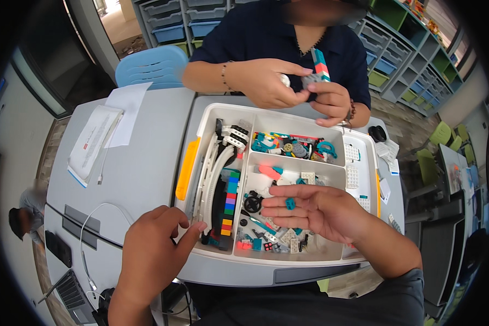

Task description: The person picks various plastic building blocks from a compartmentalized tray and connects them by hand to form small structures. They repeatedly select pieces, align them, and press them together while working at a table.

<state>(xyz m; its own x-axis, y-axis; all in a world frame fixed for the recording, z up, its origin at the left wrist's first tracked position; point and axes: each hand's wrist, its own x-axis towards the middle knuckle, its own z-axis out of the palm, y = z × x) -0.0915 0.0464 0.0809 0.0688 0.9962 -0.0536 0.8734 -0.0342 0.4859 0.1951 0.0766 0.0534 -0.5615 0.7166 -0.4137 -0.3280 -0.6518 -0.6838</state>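
Note:
My right hand (326, 212) is palm up over the sorting tray (288, 263), its fingers stretched out flat. A small teal building-brick piece (290, 204) lies on those fingers, not gripped. At the tray's near left corner is my left hand (157, 247), fingers bent and thumb apart from the index finger, with nothing visible in it. Below my right hand the large compartment holds loose bricks, a black wheel-like gear (252, 203) and several white plates (294, 245). The left compartment has white curved pieces (220, 168) and a row of coloured bricks (231, 204).
Across the table a person (277, 81) holds a grey piece (311, 80) and a teal-and-coral brick stick (320, 65). A white box (95, 138), a white cable (100, 206), a black phone (58, 249) and a laptop (75, 293) lie on the left. A blue chair (149, 65) stands behind.

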